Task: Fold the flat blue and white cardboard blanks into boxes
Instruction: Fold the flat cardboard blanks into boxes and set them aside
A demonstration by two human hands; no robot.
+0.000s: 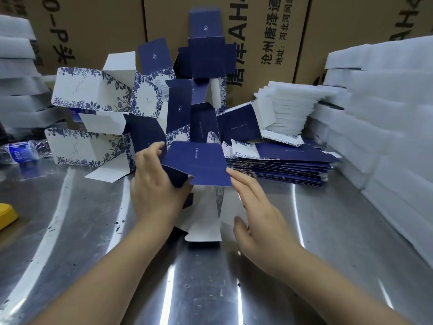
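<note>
A half-folded blue and white blank point(199, 165) stands on the steel table in front of me, its dark blue panel tilted up and its white flaps point(203, 228) hanging toward me. My left hand point(157, 186) grips its left side, fingers curled round the blue panel's edge. My right hand point(255, 212) lies on the right side with straight fingers, fingertips touching the blue panel's lower right corner. A stack of flat blanks point(288, 167) lies just right of the blank. Several folded boxes point(93, 123) with open flaps are heaped behind it.
Steel table point(93, 231) under everything. White foam sheets are stacked at right point(386, 127), back right point(288, 106) and far left point(16, 66). Brown cartons point(269, 38) form a wall behind. A plastic bottle point(21, 151) lies at left, a yellow object point(5, 214) at the left edge.
</note>
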